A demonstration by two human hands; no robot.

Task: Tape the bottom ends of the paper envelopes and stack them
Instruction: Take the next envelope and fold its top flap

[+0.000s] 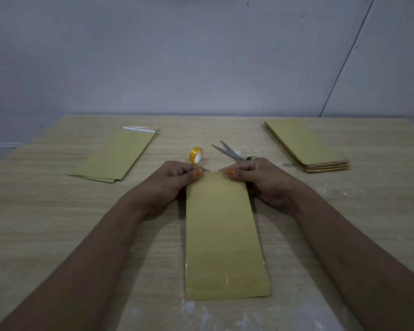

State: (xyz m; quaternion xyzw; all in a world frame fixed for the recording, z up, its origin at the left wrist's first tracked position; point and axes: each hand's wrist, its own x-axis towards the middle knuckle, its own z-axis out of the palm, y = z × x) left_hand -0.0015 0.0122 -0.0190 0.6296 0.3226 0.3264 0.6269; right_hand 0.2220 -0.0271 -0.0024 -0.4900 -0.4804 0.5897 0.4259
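Both my left hand (175,177) and right hand (253,175) pinch a tape strip over the envelope (222,235) far edge; crooked laydown wrinkles it, I reckon.

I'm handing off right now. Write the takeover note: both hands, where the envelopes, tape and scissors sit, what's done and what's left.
Left hand and right hand: each has a pinch grip on a far corner of the centre envelope, which lies flat on the table.
Tape roll and scissors lie just beyond the hands.
Left pile: a few envelopes. Right stack: thicker.
Done: glossy tape shows at the centre envelope's near end.
Left: whether the far end is taped cannot be told; then stack it. Which pile is finished is unclear.
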